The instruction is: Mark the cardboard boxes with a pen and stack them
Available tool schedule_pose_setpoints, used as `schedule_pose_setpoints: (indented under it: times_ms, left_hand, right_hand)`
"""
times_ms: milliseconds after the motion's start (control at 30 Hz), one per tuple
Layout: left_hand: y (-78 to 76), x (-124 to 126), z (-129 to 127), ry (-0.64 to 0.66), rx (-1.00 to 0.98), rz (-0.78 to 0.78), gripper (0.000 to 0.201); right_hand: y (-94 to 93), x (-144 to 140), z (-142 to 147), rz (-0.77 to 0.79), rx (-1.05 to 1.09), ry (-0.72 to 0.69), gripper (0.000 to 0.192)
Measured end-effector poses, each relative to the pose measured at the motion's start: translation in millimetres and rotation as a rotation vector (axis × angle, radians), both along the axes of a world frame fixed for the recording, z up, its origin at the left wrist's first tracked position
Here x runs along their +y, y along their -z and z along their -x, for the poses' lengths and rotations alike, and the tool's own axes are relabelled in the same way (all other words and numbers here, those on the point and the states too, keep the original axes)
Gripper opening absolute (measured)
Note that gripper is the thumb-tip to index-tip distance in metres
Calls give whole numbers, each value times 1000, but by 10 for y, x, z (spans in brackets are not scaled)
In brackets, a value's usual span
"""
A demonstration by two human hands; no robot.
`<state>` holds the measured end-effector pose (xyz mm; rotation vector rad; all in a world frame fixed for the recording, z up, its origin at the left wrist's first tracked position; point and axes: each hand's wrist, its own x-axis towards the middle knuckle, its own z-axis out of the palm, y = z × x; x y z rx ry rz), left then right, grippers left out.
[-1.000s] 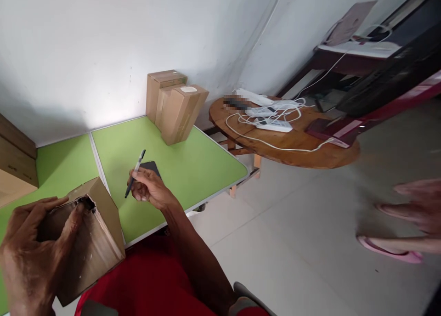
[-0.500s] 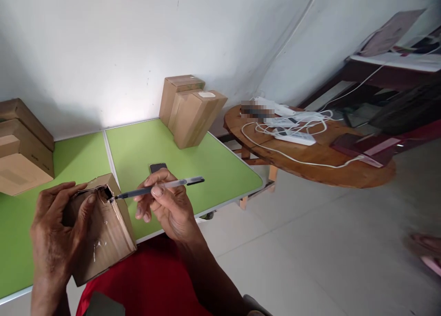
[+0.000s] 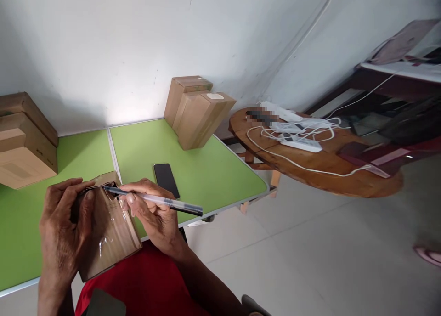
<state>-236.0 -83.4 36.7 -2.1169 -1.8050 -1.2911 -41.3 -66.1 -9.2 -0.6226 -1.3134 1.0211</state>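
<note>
A taped cardboard box (image 3: 113,233) lies tilted at the near edge of the green table, with a torn hole at its far end. My left hand (image 3: 67,219) grips the box from the left, thumb pressed on its top face and fingers along the far edge. Between the thumb and fingers of my right hand (image 3: 155,215) is a pen (image 3: 155,199) with a clear barrel. Its tip end reaches into the torn opening, and its other end points right. The inside of the box is too dark to make out.
A black phone (image 3: 166,180) lies on the green table (image 3: 213,183). Cardboard boxes (image 3: 203,118) stand by the wall, and more boxes (image 3: 27,146) are stacked at left. A round wooden table (image 3: 365,187) at right bears white power strips (image 3: 301,143) and tangled cables.
My right hand has moved left toward the box, bringing the pen's tip into the torn hole. The phone is now uncovered. My left hand keeps its grip; the view has shifted slightly.
</note>
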Motion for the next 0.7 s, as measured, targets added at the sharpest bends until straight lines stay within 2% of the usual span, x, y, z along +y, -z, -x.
schedule_pose_setpoints:
  times_ms: [133, 300, 433, 567, 700]
  left_hand:
    - [12, -3, 2, 4, -8, -1, 28]
    - [11, 0, -14, 2, -14, -12, 30]
    - [12, 4, -8, 1, -15, -16, 30]
    - [14, 6, -7, 0, -20, -12, 29]
    - [10, 7, -11, 3, -34, -6, 29]
  right_hand:
    - [-40, 21, -20, -94, -85, 33, 23]
    - [-132, 18, -60, -134, -129, -7, 20]
    - [-202, 9, -130, -162, -182, 20, 16]
    - [-240, -29, -209, -83, -215, -15, 20]
    - [-260, -35, -332, 14, -208, 49, 28]
